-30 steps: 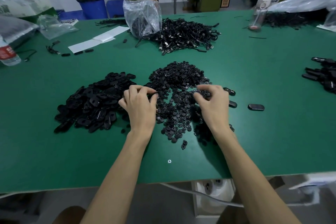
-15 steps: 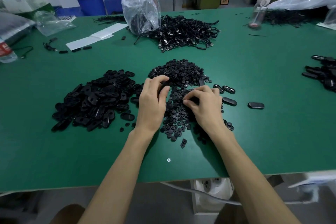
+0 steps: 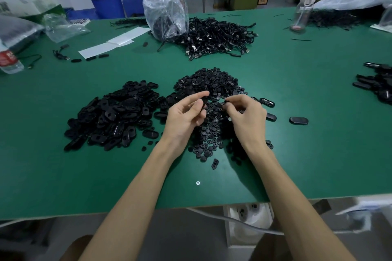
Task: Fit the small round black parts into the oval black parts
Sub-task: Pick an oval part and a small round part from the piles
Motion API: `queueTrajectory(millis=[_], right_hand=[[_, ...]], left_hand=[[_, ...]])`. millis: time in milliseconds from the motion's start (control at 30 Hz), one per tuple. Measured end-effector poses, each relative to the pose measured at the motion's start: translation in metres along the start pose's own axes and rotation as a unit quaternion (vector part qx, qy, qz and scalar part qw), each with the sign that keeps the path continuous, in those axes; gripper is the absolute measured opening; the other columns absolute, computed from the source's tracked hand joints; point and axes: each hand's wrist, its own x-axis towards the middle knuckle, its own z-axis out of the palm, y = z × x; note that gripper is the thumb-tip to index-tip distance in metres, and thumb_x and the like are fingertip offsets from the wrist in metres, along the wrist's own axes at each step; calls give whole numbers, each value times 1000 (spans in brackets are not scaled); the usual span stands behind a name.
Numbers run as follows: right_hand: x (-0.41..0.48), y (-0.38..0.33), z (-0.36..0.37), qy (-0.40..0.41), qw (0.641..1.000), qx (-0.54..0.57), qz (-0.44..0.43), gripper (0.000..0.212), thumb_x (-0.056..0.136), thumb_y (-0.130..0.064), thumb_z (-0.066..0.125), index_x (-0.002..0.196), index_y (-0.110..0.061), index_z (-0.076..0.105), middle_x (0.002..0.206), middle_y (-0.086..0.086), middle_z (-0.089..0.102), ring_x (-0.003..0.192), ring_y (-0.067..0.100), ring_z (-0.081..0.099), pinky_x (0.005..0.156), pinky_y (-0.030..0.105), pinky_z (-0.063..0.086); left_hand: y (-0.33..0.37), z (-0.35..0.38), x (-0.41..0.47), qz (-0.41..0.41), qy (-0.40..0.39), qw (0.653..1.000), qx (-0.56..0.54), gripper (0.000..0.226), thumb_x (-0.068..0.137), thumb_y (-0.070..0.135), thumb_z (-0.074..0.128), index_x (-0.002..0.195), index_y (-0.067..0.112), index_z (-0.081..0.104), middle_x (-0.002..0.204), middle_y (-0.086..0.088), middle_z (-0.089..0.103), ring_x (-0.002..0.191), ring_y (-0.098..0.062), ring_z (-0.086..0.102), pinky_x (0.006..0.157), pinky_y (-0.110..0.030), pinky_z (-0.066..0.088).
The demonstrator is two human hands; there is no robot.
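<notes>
Black plastic fills the middle of the scene: the left hand (image 3: 186, 115) is raised just above the desk (image 3: 297, 82), palm turned inward, its grip pinching one oval black part (image 3: 205, 100) between thumb and forefinger, with most of that part hidden behind the fingers. The right hand (image 3: 246, 115) is close beside it, fingers curled, its grip pressed together on a tiny dark piece (image 3: 226, 101) at the fingertips; it looks like a small round black part, but it is too small and too covered to be sure. The two held pieces sit near each other without clearly touching. Directly under and beyond both hands lies the pile of small round black parts (image 3: 209, 82), partly hidden by the hands and wrists. Just to the left is a wider heap of oval black parts (image 3: 114, 115). To the right of the right hand a few loose oval pieces (image 3: 298, 121) lie apart on the green surface. Farther back sit a tangled heap of black cables (image 3: 218, 37), a crumpled clear plastic bag (image 3: 166, 16), white paper sheets (image 3: 114, 41) and a clear bottle (image 3: 302, 11). At the right edge another dark pile (image 3: 377, 85) is cut off by the frame, and a water bottle (image 3: 8, 60) is cut off at the left.
</notes>
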Motion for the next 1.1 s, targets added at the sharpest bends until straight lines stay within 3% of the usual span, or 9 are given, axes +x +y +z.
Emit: queueTrajectory(millis=[200, 367, 467, 600, 767, 933, 1100], right_hand=[[0, -1, -1, -12, 1000, 9, -7, 10, 97, -20, 69, 102, -20, 78, 91, -11, 74, 90, 4, 68, 88, 25, 53], [0, 2, -2, 2, 999, -37, -21, 9, 97, -28, 69, 100, -27, 78, 108, -7, 64, 117, 17, 46, 89, 21, 28], [-1, 0, -2, -11, 1000, 10, -22, 8, 96, -27, 71, 99, -27, 78, 102, -12, 68, 109, 14, 55, 89, 26, 36], [1, -2, -4, -23, 988, 149, 19, 9, 93, -18, 73, 99, -21, 81, 86, -6, 78, 82, 9, 69, 75, 28, 54], [2, -1, -4, -47, 967, 246, 46, 11, 93, -12, 72, 99, -17, 80, 89, -2, 80, 75, -1, 68, 59, 16, 47], [2, 2, -3, -73, 962, 256, 68, 13, 94, -11, 69, 101, -17, 79, 92, -2, 80, 85, 2, 71, 63, 16, 49], [2, 1, -1, -81, 957, 266, 84, 16, 95, -4, 65, 102, -12, 76, 92, 3, 80, 81, 9, 70, 63, 22, 51]], left_hand=[[1, 3, -1, -34, -13, 999, -15, 30, 100, 14, 65, 127, 4, 70, 87, -4, 63, 73, -9, 57, 66, -20, 46], [-1, 5, 0, -46, 14, 999, 22, 37, 112, 23, 46, 121, -3, 70, 84, -3, 69, 60, -9, 54, 51, -18, 40], [-1, 4, -2, -31, 22, 998, 45, 36, 112, 20, 45, 118, -7, 68, 78, -3, 70, 53, -8, 52, 48, -18, 38], [0, 6, -3, -27, 20, 999, 35, 27, 110, 11, 48, 122, -8, 64, 86, -7, 73, 62, -11, 62, 51, -18, 45], [-1, 6, -3, -33, 14, 999, 30, 24, 106, -1, 51, 129, -4, 60, 99, -16, 76, 79, -22, 73, 64, -24, 57], [-1, 6, -2, -16, 4, 999, 49, 30, 106, -3, 49, 131, 6, 63, 94, -13, 76, 80, -25, 74, 66, -27, 58], [-3, 6, -3, 5, 7, 996, 87, 35, 105, -5, 49, 135, 7, 63, 95, -15, 73, 82, -25, 74, 71, -29, 59]])
